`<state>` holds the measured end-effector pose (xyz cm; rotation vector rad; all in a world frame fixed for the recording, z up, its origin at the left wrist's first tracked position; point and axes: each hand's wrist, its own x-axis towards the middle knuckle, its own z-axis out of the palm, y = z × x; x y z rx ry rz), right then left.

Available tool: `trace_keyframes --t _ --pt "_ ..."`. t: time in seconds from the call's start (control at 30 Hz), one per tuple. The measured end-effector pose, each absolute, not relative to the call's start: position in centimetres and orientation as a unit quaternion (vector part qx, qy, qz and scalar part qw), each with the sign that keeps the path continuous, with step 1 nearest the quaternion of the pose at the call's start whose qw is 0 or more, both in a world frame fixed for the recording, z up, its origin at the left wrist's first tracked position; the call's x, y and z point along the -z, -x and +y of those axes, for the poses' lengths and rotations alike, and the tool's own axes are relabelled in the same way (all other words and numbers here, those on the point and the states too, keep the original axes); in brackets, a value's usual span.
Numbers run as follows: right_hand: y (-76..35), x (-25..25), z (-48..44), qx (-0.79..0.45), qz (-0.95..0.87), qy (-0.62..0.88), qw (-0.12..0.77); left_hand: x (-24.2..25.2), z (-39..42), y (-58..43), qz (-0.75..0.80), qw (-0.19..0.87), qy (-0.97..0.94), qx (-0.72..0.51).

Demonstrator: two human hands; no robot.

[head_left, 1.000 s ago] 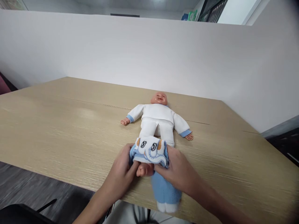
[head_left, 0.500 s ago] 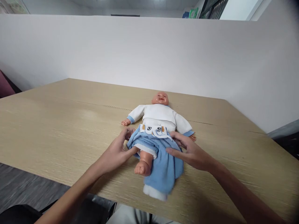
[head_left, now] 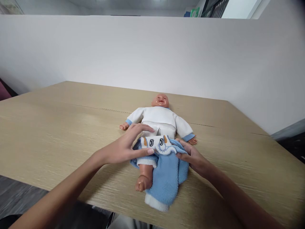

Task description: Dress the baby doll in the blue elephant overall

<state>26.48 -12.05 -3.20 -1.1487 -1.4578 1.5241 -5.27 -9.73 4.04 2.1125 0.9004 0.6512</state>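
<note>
A baby doll (head_left: 159,115) lies on its back on the table, head away from me, in a white top with blue cuffs. Blue fleece pants (head_left: 165,178) with an eyed, animal-face waistband are partly on its legs. One bare foot (head_left: 144,183) sticks out of the left pant leg; the other foot is hidden, and that leg's white cuff hangs toward me. My left hand (head_left: 130,143) spreads over the waistband's left side, thumb and fingers apart. At the right side, my right hand (head_left: 192,156) pinches the pants' waist between thumb and fingers.
The wooden table (head_left: 59,127) reaches back to a white partition wall (head_left: 143,54). Its front edge is close to the pants' cuff. A dark item (head_left: 292,146) stands beyond the table's right edge.
My left hand has moved from the pant leg up over the waistband and its fingers have spread. The waistband has shifted toward me, baring more of the doll's white middle.
</note>
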Motion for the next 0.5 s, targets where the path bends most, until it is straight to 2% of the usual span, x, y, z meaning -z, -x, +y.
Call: trace_keyframes --t 0.13,0.2,0.33,0.5 --pt "-26.8 2.9 -12.1 -0.610 -0.569 0.431 0.345 -6.0 -7.8 2.4 0.303 0.289 -0.890 -0.183" --pt "-26.9 2.8 -12.3 -0.635 -0.561 0.408 0.340 -6.4 -6.6 1.2 0.280 0.285 -0.905 -0.149" --pt "-27.1 2.5 -12.8 -0.681 -0.542 0.368 0.327 -6.5 -4.2 -0.5 0.194 0.417 -0.885 -0.065" --pt "-27.0 2.1 -12.8 -0.691 -0.524 0.370 0.335 -5.7 -2.0 -1.4 0.133 0.568 -0.812 -0.022"
